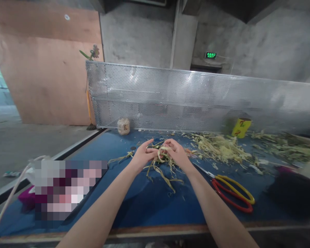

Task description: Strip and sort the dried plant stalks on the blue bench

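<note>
Both my hands meet over the middle of a blue-covered table [144, 203]. My left hand [142, 155] pinches pale yellow-green strips of dried plant fibre [162, 151], fingers curled. My right hand [176, 152] grips the same bundle from the other side, fingers bent around it. Loose ends of the strips [163, 174] hang down and trail onto the cloth beneath the hands.
Scissors with red and yellow handles [231, 191] lie right of my right arm. A heap of plant scraps [222, 146] spreads across the back right. A small jar [123, 126] and a yellow cup [241, 127] stand by the perforated metal screen [196, 100]. A blurred-out object [64, 187] sits at left.
</note>
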{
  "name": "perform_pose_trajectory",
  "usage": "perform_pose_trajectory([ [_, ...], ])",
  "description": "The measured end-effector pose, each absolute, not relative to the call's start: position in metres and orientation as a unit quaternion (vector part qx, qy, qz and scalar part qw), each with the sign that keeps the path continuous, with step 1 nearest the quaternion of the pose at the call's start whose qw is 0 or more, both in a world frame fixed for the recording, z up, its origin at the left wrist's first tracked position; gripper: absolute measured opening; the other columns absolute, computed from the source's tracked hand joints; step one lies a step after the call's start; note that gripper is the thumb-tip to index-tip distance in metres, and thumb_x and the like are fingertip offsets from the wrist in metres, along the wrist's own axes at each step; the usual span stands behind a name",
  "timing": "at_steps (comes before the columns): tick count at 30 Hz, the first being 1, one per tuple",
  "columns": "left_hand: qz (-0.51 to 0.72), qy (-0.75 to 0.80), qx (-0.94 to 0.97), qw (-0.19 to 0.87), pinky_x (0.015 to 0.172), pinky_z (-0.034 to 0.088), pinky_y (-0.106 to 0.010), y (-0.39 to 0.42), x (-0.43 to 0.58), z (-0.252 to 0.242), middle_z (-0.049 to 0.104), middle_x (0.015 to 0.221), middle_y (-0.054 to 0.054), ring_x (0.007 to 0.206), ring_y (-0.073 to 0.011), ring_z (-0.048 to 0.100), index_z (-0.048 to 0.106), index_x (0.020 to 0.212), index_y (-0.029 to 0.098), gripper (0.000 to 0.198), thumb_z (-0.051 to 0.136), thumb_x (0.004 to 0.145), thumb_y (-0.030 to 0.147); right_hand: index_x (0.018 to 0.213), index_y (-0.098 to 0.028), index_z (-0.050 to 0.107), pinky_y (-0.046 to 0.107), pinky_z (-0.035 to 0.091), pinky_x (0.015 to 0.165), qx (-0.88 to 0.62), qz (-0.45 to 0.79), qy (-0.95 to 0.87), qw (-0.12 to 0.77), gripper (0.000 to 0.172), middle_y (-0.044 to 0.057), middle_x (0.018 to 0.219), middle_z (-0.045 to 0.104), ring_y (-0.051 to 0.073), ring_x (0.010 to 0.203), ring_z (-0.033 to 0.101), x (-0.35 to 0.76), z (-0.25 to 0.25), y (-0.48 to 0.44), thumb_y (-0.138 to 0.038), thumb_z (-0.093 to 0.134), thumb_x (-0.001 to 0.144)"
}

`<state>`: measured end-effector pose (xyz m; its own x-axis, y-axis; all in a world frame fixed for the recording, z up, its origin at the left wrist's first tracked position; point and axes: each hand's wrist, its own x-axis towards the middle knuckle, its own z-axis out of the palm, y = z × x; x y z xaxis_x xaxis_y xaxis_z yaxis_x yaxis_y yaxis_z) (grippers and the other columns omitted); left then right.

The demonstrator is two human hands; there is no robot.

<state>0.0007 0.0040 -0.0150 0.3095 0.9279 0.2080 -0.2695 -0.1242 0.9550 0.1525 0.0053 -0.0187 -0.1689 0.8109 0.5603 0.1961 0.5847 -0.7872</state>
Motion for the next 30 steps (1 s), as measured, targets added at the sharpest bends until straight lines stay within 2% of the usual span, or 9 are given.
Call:
perform_pose_trajectory([
  [4, 0.499, 0.325, 0.587, 0.549, 0.051, 0.036, -0.021, 0.005, 0.001, -0.015, 0.063, 0.058, 0.0, 0.047, -0.0068, 0.049, 0.025, 0.126, 0.004, 0.084, 0.068, 0.055, 0.017, 0.072, -0.019, 0.046, 0.021, 0.034, 0.052, -0.368, 0.226, -0.772, 0.466, 0.014, -0.004, 0.063, 0.046, 0.009, 0.054, 0.044, 0.152, -0.02, 0.003, -0.031, 0.045, 0.078],
  [9, 0.491, 0.347, 0.618, 0.507, 0.049, 0.034, -0.02, 0.003, 0.002, -0.012, 0.058, 0.051, 0.005, 0.044, -0.0053, 0.044, 0.026, 0.126, 0.004, 0.078, 0.062, 0.058, 0.019, 0.072, -0.019, 0.047, 0.022, 0.034, 0.06, -0.365, 0.171, -0.808, 0.43, 0.026, -0.002, 0.066, 0.049, 0.011, 0.061, 0.044, 0.154, -0.018, -0.001, -0.029, 0.028, 0.087],
  [16, 0.459, 0.369, 0.67, 0.452, 0.056, 0.04, -0.025, 0.007, 0.0, -0.016, 0.062, 0.061, 0.0, 0.053, -0.0102, 0.052, 0.027, 0.126, 0.008, 0.077, 0.062, 0.06, 0.026, 0.074, -0.019, 0.049, 0.023, 0.035, 0.067, -0.366, 0.099, -0.823, 0.422, 0.021, 0.0, 0.074, 0.053, 0.013, 0.071, 0.048, 0.154, -0.02, 0.004, -0.027, 0.034, 0.085],
  [21, 0.486, 0.379, 0.705, 0.35, 0.067, 0.043, -0.029, 0.01, -0.003, -0.018, 0.064, 0.073, -0.004, 0.066, -0.0132, 0.057, 0.023, 0.128, 0.01, 0.079, 0.062, 0.061, 0.028, 0.068, -0.019, 0.047, 0.022, 0.034, 0.063, -0.377, 0.084, -0.825, 0.414, 0.02, -0.001, 0.068, 0.05, 0.012, 0.066, 0.046, 0.156, -0.023, 0.011, -0.025, 0.038, 0.084],
  [24, 0.485, 0.384, 0.718, 0.319, 0.067, 0.043, -0.028, 0.011, -0.003, -0.016, 0.064, 0.08, -0.006, 0.072, -0.0141, 0.057, 0.024, 0.127, 0.011, 0.075, 0.06, 0.063, 0.025, 0.064, -0.018, 0.046, 0.021, 0.034, 0.061, -0.37, 0.094, -0.824, 0.419, 0.022, -0.002, 0.065, 0.048, 0.011, 0.062, 0.045, 0.156, -0.024, 0.013, -0.026, 0.038, 0.084],
  [27, 0.48, 0.383, 0.723, 0.316, 0.065, 0.043, -0.027, 0.01, -0.003, -0.014, 0.064, 0.075, -0.004, 0.07, -0.0137, 0.057, 0.026, 0.127, 0.013, 0.071, 0.058, 0.064, 0.023, 0.063, -0.018, 0.046, 0.021, 0.034, 0.06, -0.357, 0.121, -0.814, 0.441, 0.022, -0.002, 0.064, 0.047, 0.01, 0.062, 0.044, 0.155, -0.024, 0.012, -0.027, 0.04, 0.083],
  [30, 0.503, 0.369, 0.717, 0.311, 0.062, 0.043, -0.026, 0.01, -0.002, -0.014, 0.062, 0.071, -0.002, 0.066, -0.013, 0.056, 0.026, 0.127, 0.013, 0.071, 0.057, 0.064, 0.021, 0.062, -0.018, 0.045, 0.02, 0.034, 0.052, -0.355, 0.199, -0.789, 0.461, 0.026, -0.003, 0.061, 0.044, 0.009, 0.055, 0.043, 0.151, -0.023, 0.009, -0.034, 0.04, 0.082],
])
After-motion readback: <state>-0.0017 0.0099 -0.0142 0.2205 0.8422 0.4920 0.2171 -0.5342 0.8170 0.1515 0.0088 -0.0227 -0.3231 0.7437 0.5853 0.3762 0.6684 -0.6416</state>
